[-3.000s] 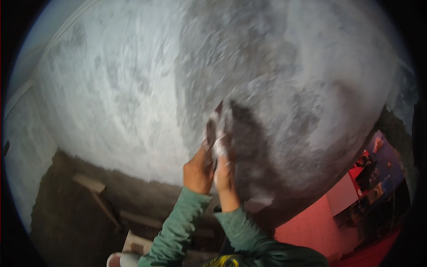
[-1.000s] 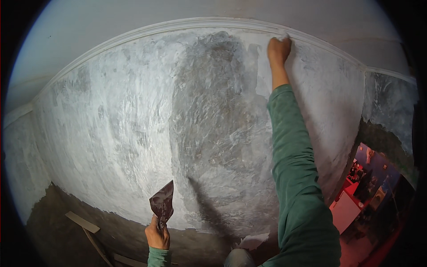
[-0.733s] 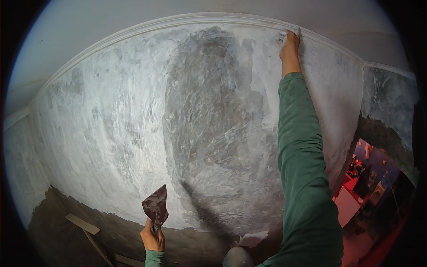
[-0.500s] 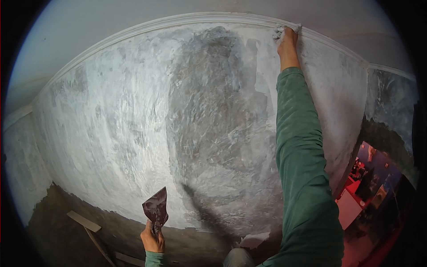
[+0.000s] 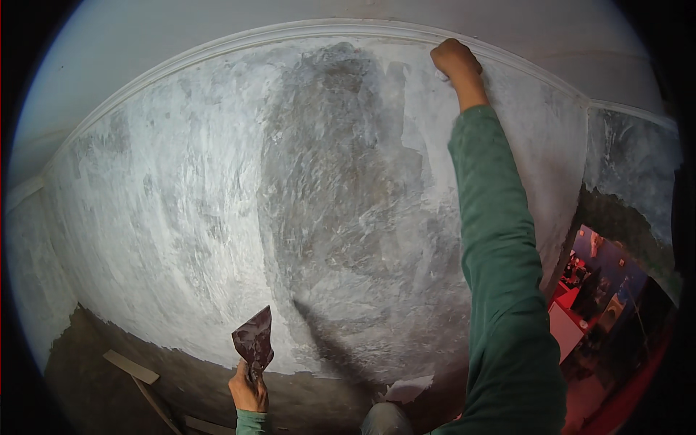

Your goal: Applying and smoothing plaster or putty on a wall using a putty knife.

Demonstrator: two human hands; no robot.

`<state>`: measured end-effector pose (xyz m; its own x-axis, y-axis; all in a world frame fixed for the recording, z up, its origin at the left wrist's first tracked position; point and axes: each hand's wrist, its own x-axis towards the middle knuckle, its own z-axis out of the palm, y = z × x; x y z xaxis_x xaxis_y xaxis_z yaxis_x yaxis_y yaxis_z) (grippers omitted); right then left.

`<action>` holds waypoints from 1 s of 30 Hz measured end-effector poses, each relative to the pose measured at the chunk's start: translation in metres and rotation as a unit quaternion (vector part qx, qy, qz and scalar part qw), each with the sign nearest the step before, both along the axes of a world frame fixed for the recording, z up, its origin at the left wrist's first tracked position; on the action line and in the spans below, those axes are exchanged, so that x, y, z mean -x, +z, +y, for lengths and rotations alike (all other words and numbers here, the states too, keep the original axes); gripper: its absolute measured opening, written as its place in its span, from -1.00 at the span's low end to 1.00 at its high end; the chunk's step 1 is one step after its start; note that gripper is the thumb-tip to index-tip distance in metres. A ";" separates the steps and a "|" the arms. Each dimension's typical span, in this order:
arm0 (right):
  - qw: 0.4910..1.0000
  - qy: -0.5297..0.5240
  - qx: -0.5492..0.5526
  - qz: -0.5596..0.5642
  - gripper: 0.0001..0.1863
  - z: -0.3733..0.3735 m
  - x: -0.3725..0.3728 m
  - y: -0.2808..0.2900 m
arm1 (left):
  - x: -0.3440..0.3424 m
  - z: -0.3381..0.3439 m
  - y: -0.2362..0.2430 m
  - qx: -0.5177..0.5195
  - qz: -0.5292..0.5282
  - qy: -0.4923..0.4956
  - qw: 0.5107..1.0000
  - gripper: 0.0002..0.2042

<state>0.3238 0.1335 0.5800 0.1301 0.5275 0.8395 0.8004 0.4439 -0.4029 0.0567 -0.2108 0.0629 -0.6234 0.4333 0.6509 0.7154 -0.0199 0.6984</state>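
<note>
**Right hand turned over at the top of a coated wall**

The dark patch (image 5: 337,188) of the wall (image 5: 174,188) serves as reference. The right hand (image 5: 457,58) is above and to the right of it, near the white cornice (image 5: 319,30). Half a second earlier, white lumps showed beside this hand; it has since rotated, its back now toward the viewer, and shifted slightly left. This suggests a fresh stroke or a change of grip, with work on the upper wall unfinished. Its fingers are folded out of sight; whether they are pressed together or pinching something cannot be told.

The left hand (image 5: 248,391), below and left of the patch, pinches the brown scraper (image 5: 252,337) by its lower end, blade upward, little changed in position. A wooden board (image 5: 130,366) lies farther left and lower. No brand, label or writing is legible.
</note>
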 end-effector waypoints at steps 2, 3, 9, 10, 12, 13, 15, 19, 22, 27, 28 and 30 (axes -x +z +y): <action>0.999 0.022 0.041 -0.001 -0.50 -0.003 -0.008 -0.002 | -0.002 0.001 0.002 0.003 0.014 -0.009 1.000 -0.76; 0.996 0.049 0.024 0.076 -0.50 0.003 -0.023 -0.003 | -0.002 0.004 0.001 0.000 0.016 -0.013 1.000 -0.76; 0.904 0.276 -0.112 0.307 -0.71 0.027 -0.017 0.005 | 0.001 -0.003 -0.003 -0.016 0.017 -0.017 1.000 -0.74; 0.875 0.358 -0.086 0.314 -0.72 0.025 -0.009 0.008 | 0.001 -0.006 -0.002 0.005 0.006 -0.009 1.000 -0.73; 0.839 0.438 -0.059 0.318 -0.71 0.027 -0.001 0.012 | 0.001 -0.009 -0.002 0.026 -0.004 0.000 1.000 -0.72; 0.853 0.421 -0.051 0.305 -0.72 0.031 0.001 0.015 | 0.000 -0.009 -0.003 0.026 0.012 0.008 1.000 -0.71; 0.867 0.402 -0.043 0.292 -0.71 0.039 0.006 0.018 | -0.001 -0.009 -0.003 0.027 0.028 0.014 0.999 -0.70; 0.987 0.088 -0.068 0.115 -0.60 0.042 0.026 0.007 | 0.001 -0.008 -0.003 0.019 0.004 -0.002 1.000 -0.69; 0.997 -0.029 -0.073 0.009 -0.38 -0.005 0.035 -0.021 | 0.000 -0.012 -0.005 0.020 -0.006 0.008 1.000 -0.69; 0.982 0.072 -0.069 0.158 -0.26 0.016 -0.021 -0.022 | -0.001 -0.008 -0.011 0.015 0.025 -0.005 1.000 -0.68; 0.982 0.073 -0.068 0.159 -0.26 0.022 -0.024 -0.020 | 0.000 -0.009 -0.012 0.013 0.017 -0.009 1.000 -0.69; 0.873 0.273 -0.158 0.372 -0.36 0.031 -0.027 -0.016 | 0.001 -0.010 -0.013 0.012 0.008 -0.012 1.000 -0.69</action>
